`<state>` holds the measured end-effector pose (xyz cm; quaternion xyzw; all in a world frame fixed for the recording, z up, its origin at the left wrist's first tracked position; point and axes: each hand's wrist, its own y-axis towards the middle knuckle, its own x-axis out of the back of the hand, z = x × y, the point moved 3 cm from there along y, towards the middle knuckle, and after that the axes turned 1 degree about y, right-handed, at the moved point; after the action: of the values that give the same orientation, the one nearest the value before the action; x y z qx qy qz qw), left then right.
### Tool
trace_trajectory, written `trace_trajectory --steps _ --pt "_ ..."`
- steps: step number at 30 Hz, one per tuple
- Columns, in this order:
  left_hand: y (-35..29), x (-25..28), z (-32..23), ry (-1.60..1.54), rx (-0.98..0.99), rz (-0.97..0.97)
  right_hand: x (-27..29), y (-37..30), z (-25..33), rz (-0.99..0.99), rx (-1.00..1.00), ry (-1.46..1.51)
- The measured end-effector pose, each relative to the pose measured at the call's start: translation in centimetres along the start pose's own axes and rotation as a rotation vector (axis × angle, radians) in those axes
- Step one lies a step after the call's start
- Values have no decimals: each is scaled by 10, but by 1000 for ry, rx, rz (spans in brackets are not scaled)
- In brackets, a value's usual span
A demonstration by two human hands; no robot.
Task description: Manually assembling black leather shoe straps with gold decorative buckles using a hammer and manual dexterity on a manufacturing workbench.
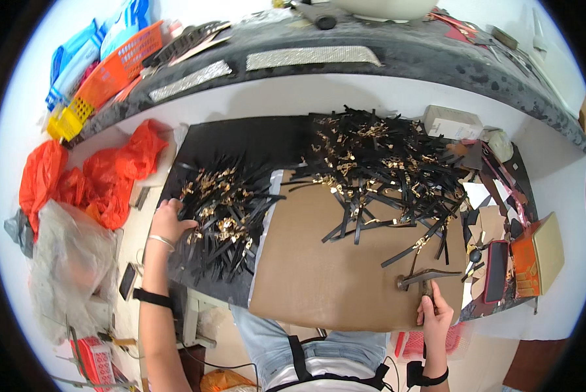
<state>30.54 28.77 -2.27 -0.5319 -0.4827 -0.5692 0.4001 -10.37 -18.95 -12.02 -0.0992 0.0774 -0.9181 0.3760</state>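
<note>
My right hand (pixel 434 308) is wrapped round the handle of a hammer (pixel 430 274) over the front right of a brown board (pixel 332 274). The hammer's head has a round face on one side and a long pointed end on the other. At the left edge of a pile of black straps with gold-coloured metal fittings (pixel 224 228) is my left hand (pixel 171 221), thumb stretched out and apart from the fingers. It touches the pile's edge, and no strap shows clearly in its grasp. A larger heap of similar straps (pixel 384 163) covers the board's far part.
At the right lie a phone (pixel 496 271), leather and paper scraps (pixel 489 219) and an orange-and-cream box (pixel 538 253). A white box (pixel 452 122) stands behind. A dark stone shelf (pixel 430 59) spans the back. Red plastic bags (pixel 106 176) lie left of the table.
</note>
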Motion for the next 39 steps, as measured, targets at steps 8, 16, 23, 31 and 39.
trace_trajectory --steps 8,16,23,31,39 --pt "44 -51 -302 242 -856 -237 -5 -3 3 -8 80 -136" --pt "47 -87 -376 138 -820 49 -12 -5 4 -19 248 -383" --pt "-45 -69 -352 -168 -586 161 -10 -2 11 3 251 -438" --pt "-94 -37 -272 -904 -410 582 -16 -3 18 -15 221 -317" --pt "-106 -57 -279 -440 -663 212 -16 -4 12 -38 210 -324"
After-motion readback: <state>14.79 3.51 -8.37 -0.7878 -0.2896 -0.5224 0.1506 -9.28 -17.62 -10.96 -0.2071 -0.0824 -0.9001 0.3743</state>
